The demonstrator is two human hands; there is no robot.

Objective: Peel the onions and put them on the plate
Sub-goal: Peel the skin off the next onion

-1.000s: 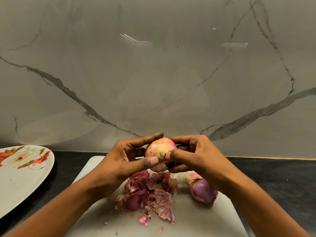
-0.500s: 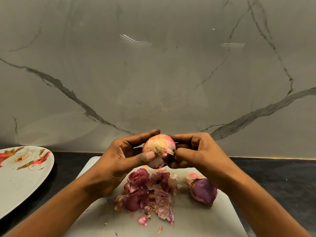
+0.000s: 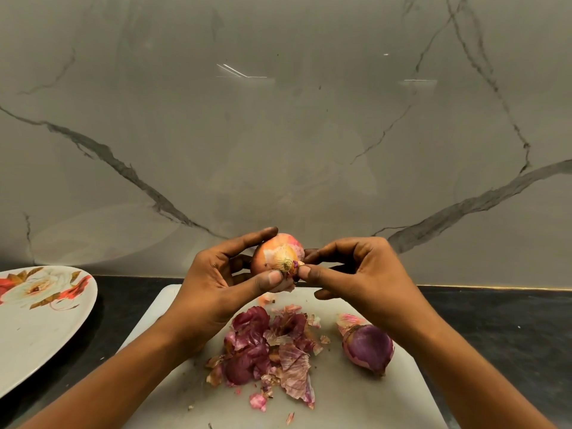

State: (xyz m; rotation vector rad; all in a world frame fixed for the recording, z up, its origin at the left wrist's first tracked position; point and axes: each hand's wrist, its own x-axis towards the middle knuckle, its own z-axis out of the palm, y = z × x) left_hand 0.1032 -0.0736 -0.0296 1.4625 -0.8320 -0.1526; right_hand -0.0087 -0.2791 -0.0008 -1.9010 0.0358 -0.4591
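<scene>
Above the white cutting board (image 3: 356, 407) my left hand (image 3: 216, 286) grips a pale pink onion (image 3: 272, 252), its root end facing me. My right hand (image 3: 356, 274) pinches a small scrap of skin right beside the root. A second, purple onion (image 3: 368, 346) with its skin on lies on the board's right side. Between my forearms sits a heap of purple onion skins (image 3: 266, 348). The floral plate (image 3: 34, 329) rests on the counter at the far left, with no onion on its visible part.
The board lies on a dark countertop (image 3: 495, 329) that runs to a grey marble wall (image 3: 278, 134) close behind my hands. Small skin crumbs (image 3: 258, 400) are scattered over the board's near part.
The onion has turned in my left hand, so the root now points lower and to the right. My right hand has drawn slightly right, from gripping the onion to pinching skin at the root.
</scene>
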